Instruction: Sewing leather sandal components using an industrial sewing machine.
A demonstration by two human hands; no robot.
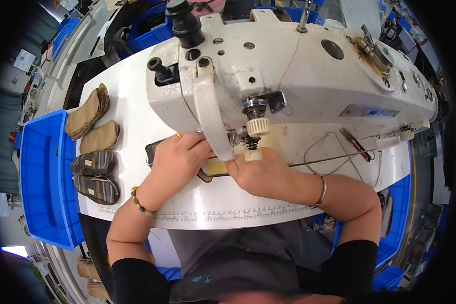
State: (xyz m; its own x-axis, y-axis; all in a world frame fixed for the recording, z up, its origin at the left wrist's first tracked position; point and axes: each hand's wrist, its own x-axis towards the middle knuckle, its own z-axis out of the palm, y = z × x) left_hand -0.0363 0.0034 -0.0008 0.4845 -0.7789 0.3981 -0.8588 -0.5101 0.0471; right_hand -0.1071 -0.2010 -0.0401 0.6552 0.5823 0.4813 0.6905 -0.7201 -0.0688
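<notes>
Under the head of a white sewing machine [289,71] lies a small dark fabric piece [151,151], which looks like a shoe upper with a tan edge. My left hand [176,159] is closed on it, fingertips bent in beside the needle area. From the other side my right hand [262,175] curls its fingers against the same piece, just below the tension knobs [258,126]. A pale yellow patch [216,168] shows between the hands. The needle and most of the piece are hidden by my fingers and the machine's curved lever [213,111].
Left on the white table [137,207] are stacked tan soles [88,114], another tan stack [100,137] and two striped dark shoe uppers [96,188]. A blue bin [45,177] stands beyond that edge. Thread snips [357,144] and loose cord [314,154] lie at the right.
</notes>
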